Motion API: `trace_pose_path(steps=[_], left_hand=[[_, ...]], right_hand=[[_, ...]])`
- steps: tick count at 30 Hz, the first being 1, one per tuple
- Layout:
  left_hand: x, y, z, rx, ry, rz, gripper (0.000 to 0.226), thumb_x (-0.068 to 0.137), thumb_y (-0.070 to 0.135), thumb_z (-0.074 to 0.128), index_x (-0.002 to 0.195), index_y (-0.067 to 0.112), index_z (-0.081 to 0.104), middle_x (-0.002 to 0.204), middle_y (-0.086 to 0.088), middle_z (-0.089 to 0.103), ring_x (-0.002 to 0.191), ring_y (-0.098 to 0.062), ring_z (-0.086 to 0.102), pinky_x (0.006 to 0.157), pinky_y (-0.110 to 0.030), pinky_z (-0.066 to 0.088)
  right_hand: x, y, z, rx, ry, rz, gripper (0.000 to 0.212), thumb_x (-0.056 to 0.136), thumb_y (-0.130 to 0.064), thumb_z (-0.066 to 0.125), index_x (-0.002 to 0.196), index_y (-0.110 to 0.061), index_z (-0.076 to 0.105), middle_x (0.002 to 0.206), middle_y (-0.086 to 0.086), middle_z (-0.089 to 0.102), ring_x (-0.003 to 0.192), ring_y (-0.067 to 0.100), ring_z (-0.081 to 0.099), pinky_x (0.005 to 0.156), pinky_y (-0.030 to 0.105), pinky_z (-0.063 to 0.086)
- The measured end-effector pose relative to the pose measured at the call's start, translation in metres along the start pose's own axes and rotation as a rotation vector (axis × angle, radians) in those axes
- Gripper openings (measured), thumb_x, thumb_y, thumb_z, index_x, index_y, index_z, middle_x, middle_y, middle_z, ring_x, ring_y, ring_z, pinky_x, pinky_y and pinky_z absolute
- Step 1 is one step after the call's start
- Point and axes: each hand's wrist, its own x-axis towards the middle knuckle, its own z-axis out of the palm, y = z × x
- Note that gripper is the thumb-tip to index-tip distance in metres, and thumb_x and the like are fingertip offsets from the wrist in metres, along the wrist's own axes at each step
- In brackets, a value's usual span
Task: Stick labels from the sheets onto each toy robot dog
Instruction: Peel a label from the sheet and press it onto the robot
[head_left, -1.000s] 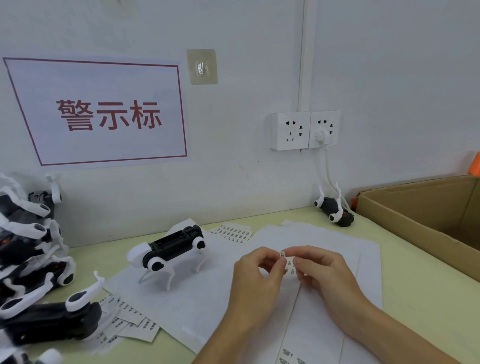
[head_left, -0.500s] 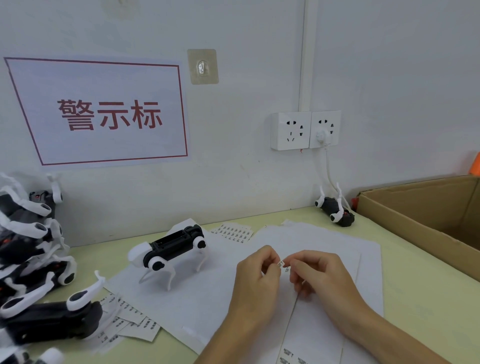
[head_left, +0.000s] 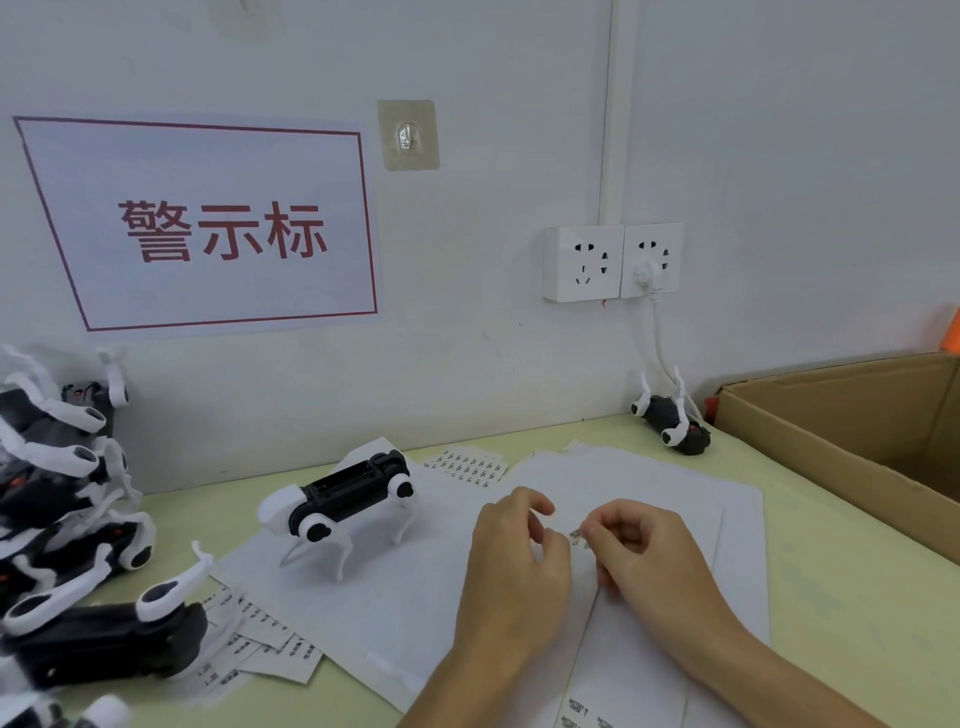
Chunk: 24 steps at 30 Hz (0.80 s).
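A black-and-white toy robot dog stands on white paper sheets left of my hands. My right hand pinches a small printed label between thumb and forefinger, just above the paper. My left hand sits right beside it with its fingers loosely curled, forefinger lifted off the label. A label sheet lies near the wall, and cut label strips lie at the front left. Another dog lies belly up at the back right.
Several more robot dogs are piled at the left edge, and one lies on its side in front. An open cardboard box fills the right side. Wall sockets with a white cable hang above the table.
Both hands were pinching the label together; now my left fingers have come off it and the label stays in my right hand, which has drawn slightly right.
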Motion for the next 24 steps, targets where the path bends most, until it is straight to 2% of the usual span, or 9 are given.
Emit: trace_pose_path(steps=[2, 5, 8, 12, 15, 17, 19, 21, 24], left_hand=[[-0.001, 0.002, -0.002, -0.003, 0.075, 0.001, 0.022, 0.082, 0.033, 0.04, 0.1, 0.036, 0.052, 0.095, 0.008, 0.055, 0.096, 0.005, 0.048, 0.074, -0.009, 0.037], [-0.001, 0.009, -0.006, 0.033, 0.211, 0.072, 0.019, 0.082, 0.027, 0.038, 0.094, 0.032, 0.053, 0.091, 0.011, 0.055, 0.095, 0.0, 0.049, 0.072, -0.013, 0.038], [0.001, 0.02, -0.011, 0.225, 0.204, 0.148, 0.021, 0.078, 0.024, 0.037, 0.091, 0.025, 0.053, 0.088, 0.015, 0.053, 0.092, -0.005, 0.048, 0.073, -0.023, 0.044], [0.013, 0.025, -0.031, 0.528, 0.259, 0.226, 0.034, 0.077, 0.014, 0.044, 0.108, 0.017, 0.059, 0.101, 0.004, 0.06, 0.099, -0.021, 0.053, 0.081, -0.037, 0.045], [0.023, 0.016, -0.053, 0.845, 0.337, 0.056, 0.056, 0.081, 0.013, 0.051, 0.137, 0.016, 0.045, 0.133, -0.004, 0.052, 0.127, -0.026, 0.043, 0.1, -0.038, 0.035], [0.026, 0.008, -0.067, 1.003, 0.357, -0.108, 0.071, 0.085, 0.018, 0.051, 0.15, 0.014, 0.023, 0.154, -0.011, 0.032, 0.147, -0.033, 0.019, 0.115, -0.044, 0.021], [0.026, 0.0, -0.076, 1.099, 0.334, -0.249, 0.081, 0.089, 0.027, 0.053, 0.152, 0.012, 0.007, 0.159, -0.017, 0.018, 0.151, -0.04, 0.003, 0.119, -0.05, 0.013], [0.024, -0.008, -0.081, 1.193, 0.3, -0.353, 0.084, 0.09, 0.035, 0.054, 0.152, 0.01, 0.003, 0.153, -0.017, 0.03, 0.147, -0.04, 0.015, 0.118, -0.051, 0.018], [0.022, -0.013, -0.085, 1.288, 0.31, -0.392, 0.068, 0.088, 0.027, 0.051, 0.145, 0.009, 0.019, 0.125, -0.004, 0.054, 0.123, -0.025, 0.044, 0.11, -0.042, 0.03]], right_hand=[[0.0, 0.001, 0.001, -0.014, 0.018, 0.011, 0.021, 0.094, -0.009, 0.063, 0.074, -0.014, 0.071, 0.053, -0.004, 0.062, 0.048, 0.009, 0.056, 0.053, 0.023, 0.046], [0.001, 0.001, 0.002, -0.038, 0.026, 0.025, 0.021, 0.093, -0.01, 0.063, 0.074, -0.015, 0.072, 0.055, -0.003, 0.064, 0.048, 0.009, 0.056, 0.056, 0.027, 0.048], [0.001, 0.001, 0.002, -0.06, 0.026, 0.021, 0.022, 0.093, -0.011, 0.063, 0.073, -0.016, 0.071, 0.056, 0.0, 0.064, 0.049, 0.01, 0.055, 0.059, 0.032, 0.049], [0.002, 0.002, 0.002, -0.064, 0.023, 0.031, 0.023, 0.093, -0.013, 0.064, 0.071, -0.019, 0.071, 0.054, 0.0, 0.061, 0.049, 0.011, 0.051, 0.059, 0.031, 0.045], [0.002, 0.003, 0.002, -0.054, 0.016, 0.041, 0.023, 0.093, -0.014, 0.065, 0.07, -0.019, 0.07, 0.054, -0.002, 0.06, 0.051, 0.011, 0.05, 0.059, 0.03, 0.045], [0.001, 0.002, 0.002, -0.048, 0.014, 0.043, 0.024, 0.092, -0.014, 0.065, 0.07, -0.019, 0.071, 0.056, -0.001, 0.061, 0.05, 0.011, 0.05, 0.059, 0.029, 0.044], [0.001, 0.001, 0.002, -0.048, 0.014, 0.043, 0.023, 0.092, -0.014, 0.065, 0.071, -0.019, 0.071, 0.058, -0.001, 0.063, 0.05, 0.009, 0.051, 0.059, 0.028, 0.044], [0.0, 0.001, 0.002, -0.046, 0.012, 0.048, 0.022, 0.092, -0.014, 0.065, 0.071, -0.019, 0.071, 0.058, -0.002, 0.064, 0.05, 0.009, 0.051, 0.059, 0.028, 0.044], [0.0, 0.0, 0.002, -0.045, 0.013, 0.055, 0.022, 0.093, -0.014, 0.065, 0.072, -0.018, 0.071, 0.057, -0.004, 0.063, 0.051, 0.007, 0.052, 0.06, 0.027, 0.044]])
